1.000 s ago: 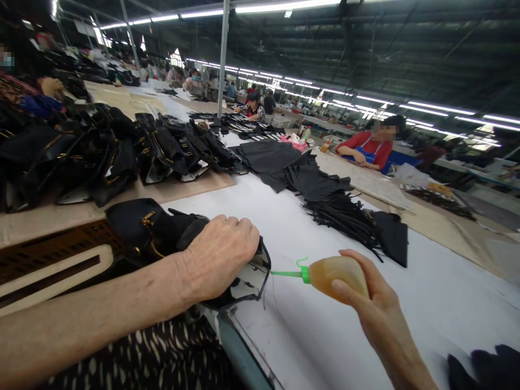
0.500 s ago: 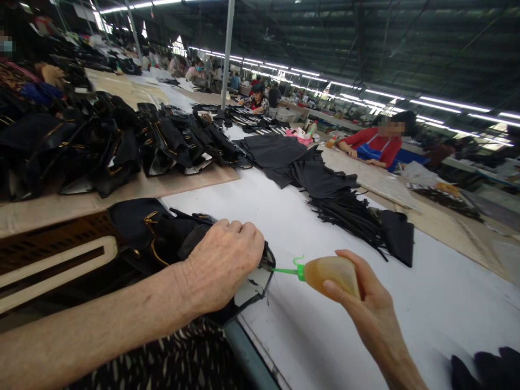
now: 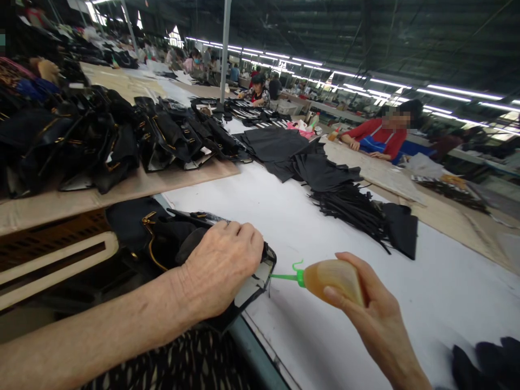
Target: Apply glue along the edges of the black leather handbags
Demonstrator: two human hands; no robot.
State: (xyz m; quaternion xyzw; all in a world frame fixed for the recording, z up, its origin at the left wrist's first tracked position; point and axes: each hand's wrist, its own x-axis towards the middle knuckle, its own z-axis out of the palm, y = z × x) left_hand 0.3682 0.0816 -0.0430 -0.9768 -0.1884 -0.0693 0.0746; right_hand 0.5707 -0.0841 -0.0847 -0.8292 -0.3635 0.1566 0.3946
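Observation:
My left hand (image 3: 227, 265) is closed around the edge of a black bag (image 3: 134, 225) with a gold zipper, at the near edge of the white-topped table (image 3: 333, 336). The bag's open end shows a pale lining, and my fingertips are hidden behind it. In my right hand (image 3: 376, 311) lies a squeeze bottle (image 3: 331, 279) of amber liquid, tilted on its side, fingers wrapped round it. Its thin green nozzle (image 3: 284, 277) points left, with the tip at the bag's dark rim. A small green cap tab curls above the nozzle's base.
Many black bags (image 3: 170, 130) are heaped at the left back. Black flat pieces (image 3: 280, 149) and thin black strips (image 3: 349, 211) lie across the table. A person in red (image 3: 377, 138) sits at the far right. Dark pieces (image 3: 483, 363) lie at the near right corner.
The nozzle tip has shifted slightly down along the bag's rim, with the bottle a little lower. My left hand keeps its hold on the bag. The camera view has tilted slightly.

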